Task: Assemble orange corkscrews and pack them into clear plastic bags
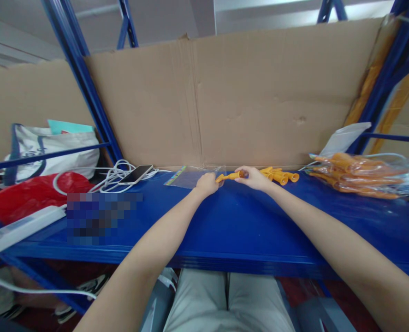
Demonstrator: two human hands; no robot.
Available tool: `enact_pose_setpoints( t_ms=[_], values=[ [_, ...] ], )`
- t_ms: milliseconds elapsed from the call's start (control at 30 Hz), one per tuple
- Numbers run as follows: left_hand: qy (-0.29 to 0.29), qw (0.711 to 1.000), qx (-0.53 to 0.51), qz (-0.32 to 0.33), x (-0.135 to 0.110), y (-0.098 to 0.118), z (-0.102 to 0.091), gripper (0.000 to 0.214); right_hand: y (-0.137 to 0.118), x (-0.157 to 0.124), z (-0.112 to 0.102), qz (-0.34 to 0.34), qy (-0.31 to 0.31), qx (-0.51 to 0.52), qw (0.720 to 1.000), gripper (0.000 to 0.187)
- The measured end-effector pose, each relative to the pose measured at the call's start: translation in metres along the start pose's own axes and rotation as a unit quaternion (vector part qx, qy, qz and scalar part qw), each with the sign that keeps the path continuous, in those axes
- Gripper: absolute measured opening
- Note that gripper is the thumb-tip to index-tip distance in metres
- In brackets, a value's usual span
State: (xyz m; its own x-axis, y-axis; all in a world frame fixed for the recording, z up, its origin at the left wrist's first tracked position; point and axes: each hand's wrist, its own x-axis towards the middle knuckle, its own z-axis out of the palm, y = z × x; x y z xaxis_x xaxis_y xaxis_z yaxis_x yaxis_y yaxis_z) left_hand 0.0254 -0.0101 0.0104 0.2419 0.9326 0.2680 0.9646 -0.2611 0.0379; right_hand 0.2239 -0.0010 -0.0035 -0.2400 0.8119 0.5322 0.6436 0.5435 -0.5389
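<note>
An orange trumpet-shaped plastic piece (232,175) lies between my two hands, just above the blue shelf. My left hand (207,184) is closed on its narrow left end. On its right end, the fingers and thumb of my right hand (253,178) are pinched. Behind my left hand lies a flat clear plastic bag (185,177) with a coloured strip along its left edge. Several more orange trumpet-shaped pieces (279,176) lie in a loose pile just right of my right hand, which partly hides them.
Clear bags of orange pieces (359,175) lie at the right. To the left are a phone (137,174) on coiled white cables (111,180), a red bag (27,196), a white tote (69,154) and a power strip (27,226). A cardboard wall (245,101) stands behind.
</note>
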Motion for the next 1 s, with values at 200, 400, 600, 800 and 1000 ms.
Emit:
enact_pose_setpoints(
  t_ms=[200, 400, 600, 800, 1000],
  values=[
    [0.034, 0.998, -0.003, 0.048, -0.002, 0.009, 0.000, 0.028, -0.006, 0.000, 0.000, -0.057, 0.010, -0.006, 0.998, 0.027],
    [0.042, 0.997, 0.002, 0.069, -0.010, 0.021, -0.005, 0.029, -0.012, -0.002, 0.000, -0.085, -0.002, -0.006, 0.996, 0.027],
    [0.081, 0.996, 0.007, 0.044, -0.015, 0.026, -0.017, 0.030, -0.023, -0.003, -0.006, -0.092, 0.025, 0.000, 0.995, 0.027],
    [0.108, 0.993, 0.015, 0.055, -0.016, 0.027, -0.018, 0.025, -0.027, -0.003, -0.010, -0.092, 0.055, 0.040, 0.993, 0.025],
    [0.135, 0.988, 0.009, 0.071, -0.017, 0.030, -0.019, 0.025, -0.027, -0.004, -0.012, -0.117, 0.079, 0.052, 0.989, 0.027]
  ],
)
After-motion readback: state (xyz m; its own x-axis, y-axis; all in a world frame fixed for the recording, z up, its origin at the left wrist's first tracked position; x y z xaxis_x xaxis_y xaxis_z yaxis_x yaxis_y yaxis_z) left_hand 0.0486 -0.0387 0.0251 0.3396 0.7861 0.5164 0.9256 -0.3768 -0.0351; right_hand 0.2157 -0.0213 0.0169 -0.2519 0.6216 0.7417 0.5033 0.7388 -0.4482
